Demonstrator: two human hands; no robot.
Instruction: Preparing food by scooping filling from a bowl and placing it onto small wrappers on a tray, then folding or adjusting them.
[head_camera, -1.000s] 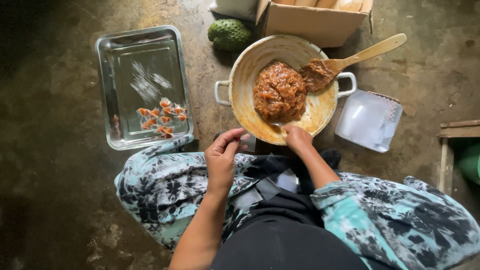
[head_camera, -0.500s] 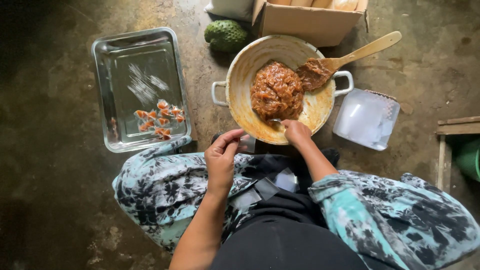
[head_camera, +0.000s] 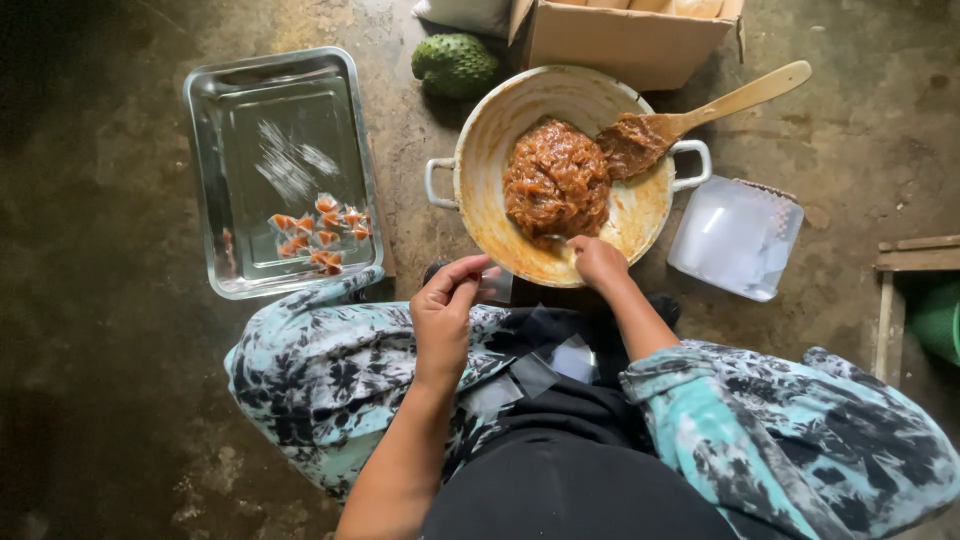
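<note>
The sticky-looking, soft brown paste (head_camera: 556, 182), heaped in the round cream two-handled pan (head_camera: 500, 215), is probably best scooped with the small spoon (head_camera: 553, 238) pinched in the right hand (head_camera: 598, 262), while a thin clear wrapper (head_camera: 492, 283) seems pinched in the left hand (head_camera: 445, 310).

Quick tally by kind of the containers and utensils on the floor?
Two-handled pan with brown paste: 1
Metal tray: 1
Clear plastic tub: 1
Cardboard box: 1
Wooden spatula: 1
Total: 5
</note>
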